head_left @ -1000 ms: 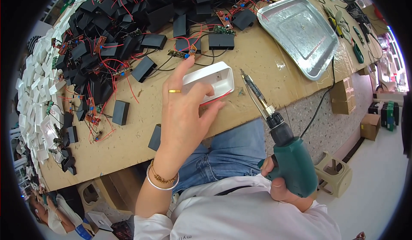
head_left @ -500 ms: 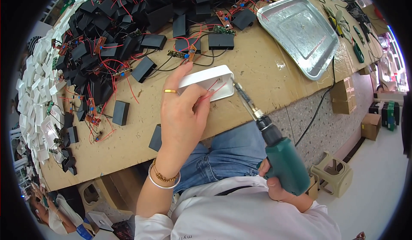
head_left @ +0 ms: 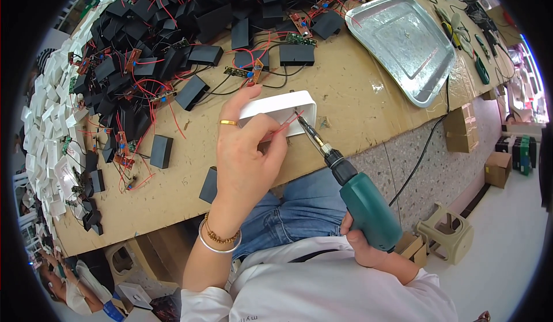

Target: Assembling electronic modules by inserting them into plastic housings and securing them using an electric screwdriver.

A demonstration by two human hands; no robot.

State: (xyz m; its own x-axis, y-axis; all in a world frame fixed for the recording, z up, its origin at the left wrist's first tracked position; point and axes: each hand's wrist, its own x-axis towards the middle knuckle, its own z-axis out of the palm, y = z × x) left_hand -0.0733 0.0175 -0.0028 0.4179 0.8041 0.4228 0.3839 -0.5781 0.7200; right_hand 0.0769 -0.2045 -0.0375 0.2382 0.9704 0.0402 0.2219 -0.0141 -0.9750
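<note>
Workbench (head_left: 357, 91): left hand (head_left: 245, 155) fingers clamp white casing (head_left: 282, 110); right hand (head_left: 368, 253) fingers wrapped around green electric screwdriver (head_left: 351, 186), bit seated; fastening appears underway, many black modules (head_left: 150, 63) unassembled.

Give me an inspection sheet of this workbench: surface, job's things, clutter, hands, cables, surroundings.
Surface: brown cardboard-covered bench, marked and scuffed.
Job's things: white plastic housing at the bench's near edge; green electric screwdriver with its bit tip in the housing.
Clutter: heap of black boxes with small circuit boards; stack of white housings along the left edge; metal tray on the right; hand tools at far right.
Hands: left hand steadies the housing and pinches a thin red wire; right hand grips the screwdriver.
Cables: red and black leads tangled through the heap; black cord hanging off the bench edge.
Surroundings: plastic stool and cardboard boxes on the floor.
</note>
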